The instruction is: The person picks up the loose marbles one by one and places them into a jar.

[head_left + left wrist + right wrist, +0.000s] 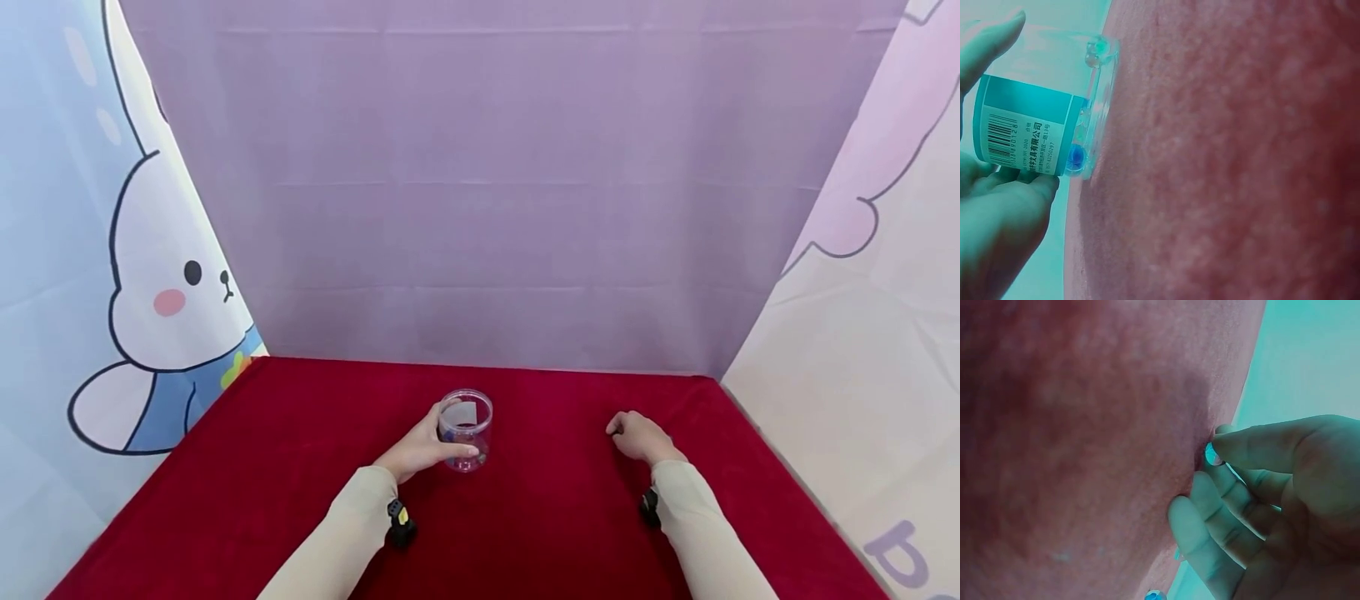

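My left hand (pixel 420 450) grips an open clear plastic jar (pixel 484 432) around its side, thumb at the front. The jar stands upright on the red cloth. In the left wrist view its blue label (pixel 1025 97) bears a barcode and print. Several small marbles lie at its bottom, among them a blue marble (pixel 1076 157) and a green marble (pixel 1102 45). Off to the right, my right hand (pixel 641 437) is down at the cloth. Its thumb and fingertips pinch a small pale marble (pixel 1212 454), partly hidden by the thumb.
Red cloth (pixel 525 533) covers the table. Beyond my right fingers, another blue marble (pixel 1154 595) shows at the right wrist view's lower edge. A purple curtain (pixel 480 208) closes off the back; printed curtains stand left, with a cartoon rabbit (pixel 172 292), and right.
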`<control>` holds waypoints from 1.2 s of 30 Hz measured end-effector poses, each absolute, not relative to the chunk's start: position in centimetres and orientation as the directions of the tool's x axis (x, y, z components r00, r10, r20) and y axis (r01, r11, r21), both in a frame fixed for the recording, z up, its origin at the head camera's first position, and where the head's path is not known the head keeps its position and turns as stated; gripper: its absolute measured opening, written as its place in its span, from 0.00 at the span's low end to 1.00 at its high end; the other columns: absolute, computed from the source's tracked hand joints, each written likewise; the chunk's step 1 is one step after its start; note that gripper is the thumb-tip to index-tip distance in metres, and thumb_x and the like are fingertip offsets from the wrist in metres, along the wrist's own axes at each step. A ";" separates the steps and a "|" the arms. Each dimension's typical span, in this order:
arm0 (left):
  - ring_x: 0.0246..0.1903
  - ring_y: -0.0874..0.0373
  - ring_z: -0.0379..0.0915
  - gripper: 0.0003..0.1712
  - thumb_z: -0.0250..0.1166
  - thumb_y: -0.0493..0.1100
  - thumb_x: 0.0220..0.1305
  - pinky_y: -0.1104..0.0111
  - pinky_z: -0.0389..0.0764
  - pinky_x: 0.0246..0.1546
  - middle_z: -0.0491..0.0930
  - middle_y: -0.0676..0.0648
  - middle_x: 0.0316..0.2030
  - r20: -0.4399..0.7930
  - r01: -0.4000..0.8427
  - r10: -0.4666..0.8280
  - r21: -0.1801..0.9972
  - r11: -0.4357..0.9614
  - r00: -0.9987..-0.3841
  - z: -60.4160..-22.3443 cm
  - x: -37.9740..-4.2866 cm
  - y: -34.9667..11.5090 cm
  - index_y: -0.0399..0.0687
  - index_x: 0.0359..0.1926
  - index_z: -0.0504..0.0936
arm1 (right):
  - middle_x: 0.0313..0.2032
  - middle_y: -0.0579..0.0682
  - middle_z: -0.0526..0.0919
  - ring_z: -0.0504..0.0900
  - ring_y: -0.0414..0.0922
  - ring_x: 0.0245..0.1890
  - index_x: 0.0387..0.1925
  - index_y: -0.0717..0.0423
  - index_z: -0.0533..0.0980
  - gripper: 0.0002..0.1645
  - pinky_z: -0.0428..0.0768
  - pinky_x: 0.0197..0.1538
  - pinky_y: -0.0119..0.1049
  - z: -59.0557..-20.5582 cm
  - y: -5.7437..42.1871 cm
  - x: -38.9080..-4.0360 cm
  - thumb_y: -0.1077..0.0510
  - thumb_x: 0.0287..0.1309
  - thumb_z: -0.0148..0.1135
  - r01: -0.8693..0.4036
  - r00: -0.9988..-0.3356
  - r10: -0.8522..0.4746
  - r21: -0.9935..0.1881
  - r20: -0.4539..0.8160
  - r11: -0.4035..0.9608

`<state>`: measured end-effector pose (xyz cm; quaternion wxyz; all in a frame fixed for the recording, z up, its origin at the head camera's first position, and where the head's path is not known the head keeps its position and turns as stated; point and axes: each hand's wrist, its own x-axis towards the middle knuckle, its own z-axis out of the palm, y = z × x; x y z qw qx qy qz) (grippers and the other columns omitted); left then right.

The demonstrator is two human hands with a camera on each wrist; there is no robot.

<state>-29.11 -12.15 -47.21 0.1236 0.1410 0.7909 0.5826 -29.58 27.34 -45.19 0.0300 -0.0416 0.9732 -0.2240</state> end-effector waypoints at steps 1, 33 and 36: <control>0.66 0.46 0.59 0.54 0.76 0.49 0.59 0.45 0.70 0.61 0.62 0.44 0.68 -0.031 0.078 0.366 0.957 0.278 -0.930 -47.2 -29.1 -12.2 0.56 0.78 0.51 | 0.48 0.59 0.80 0.77 0.54 0.44 0.45 0.60 0.81 0.11 0.74 0.51 0.61 -45.2 27.3 -29.6 0.65 0.63 0.57 -0.070 -0.995 -0.096 -0.440 -0.038 0.895; 0.66 0.45 0.60 0.55 0.75 0.48 0.59 0.43 0.68 0.62 0.65 0.45 0.67 -0.008 0.101 0.385 0.960 0.262 -0.923 -47.4 -29.2 -12.3 0.52 0.78 0.49 | 0.45 0.56 0.81 0.79 0.52 0.45 0.45 0.61 0.81 0.09 0.77 0.49 0.53 -44.7 26.9 -28.7 0.64 0.65 0.60 -0.149 -0.988 -0.154 -0.503 0.032 0.852; 0.66 0.45 0.59 0.56 0.76 0.49 0.58 0.43 0.68 0.62 0.64 0.46 0.67 -0.010 0.101 0.386 0.959 0.265 -0.922 -47.6 -29.3 -12.3 0.53 0.78 0.49 | 0.44 0.54 0.81 0.79 0.52 0.44 0.44 0.60 0.81 0.08 0.77 0.48 0.53 -44.4 26.3 -28.5 0.64 0.65 0.61 -0.165 -0.986 -0.159 -0.505 0.055 0.847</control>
